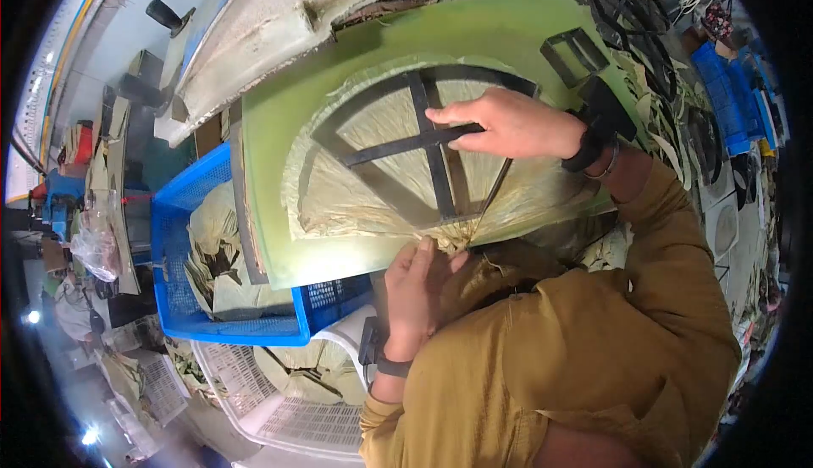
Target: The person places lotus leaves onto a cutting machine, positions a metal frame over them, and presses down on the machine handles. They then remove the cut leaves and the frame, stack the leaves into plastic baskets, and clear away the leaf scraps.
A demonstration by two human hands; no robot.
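Observation:
A pale, pleated fan-shaped leaf [373,193] lies spread on a light green board [322,266] in front of me. On top of the leaf sits a black half-round frame [436,167] with crossing bars. My right hand [521,125] is closed round one of its bars, the fingers curled under it. At the near edge of the board, my left hand [412,294] has its fingertips pinched at the gathered base of the leaf. Part of that grip is hidden by the fingers.
A small black rectangular frame [554,63] rests on the board's far right corner. Left of the board, a blue basket [233,332] holds leaf pieces; a white basket [246,413] with more stands below. Whitish sheet material [262,40] leans over the far left edge.

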